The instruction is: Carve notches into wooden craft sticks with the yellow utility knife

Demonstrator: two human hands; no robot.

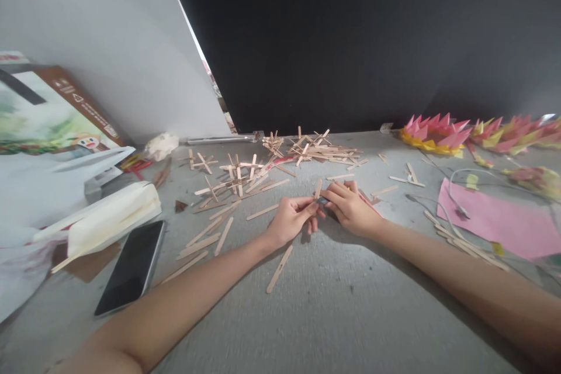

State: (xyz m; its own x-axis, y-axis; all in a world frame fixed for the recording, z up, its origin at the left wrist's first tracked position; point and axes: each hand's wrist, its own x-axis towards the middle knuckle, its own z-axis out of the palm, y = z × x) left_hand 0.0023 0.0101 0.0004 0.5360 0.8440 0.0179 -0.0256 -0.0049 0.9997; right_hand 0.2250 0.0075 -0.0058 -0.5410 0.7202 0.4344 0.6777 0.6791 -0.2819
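Observation:
In the head view, my left hand [293, 219] pinches a short wooden craft stick [318, 188] that stands up from the fingertips. My right hand [350, 207] is closed beside it, around a slim tool [322, 200] with a dark grey tip. Something red shows past the back of this hand, and most of the tool is hidden, so its kind is unclear. The two hands meet at the tool's tip, near the middle of the table. A loose craft stick [279, 269] lies in front of my left hand.
Behind my hands lies a pile of craft sticks [333, 152], with crossed stick pieces [239, 175] to its left. A phone [131, 266] and papers [114, 216] are at left. Pink paper [504, 222], a cable [451, 193] and pink-yellow paper crowns [436, 133] are at right.

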